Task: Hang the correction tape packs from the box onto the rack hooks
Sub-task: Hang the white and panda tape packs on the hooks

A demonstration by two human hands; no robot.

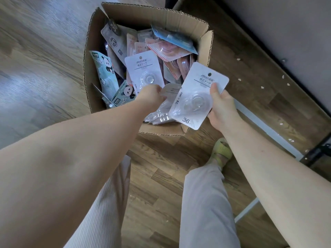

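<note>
On the wooden floor [179,176] stood an open cardboard box [143,17] heaped with packs, where the left hand [152,96] pinched a white correction tape pack [143,70] inside while the right hand [222,109] held another white pack [197,97] above the box's near corner.
</note>
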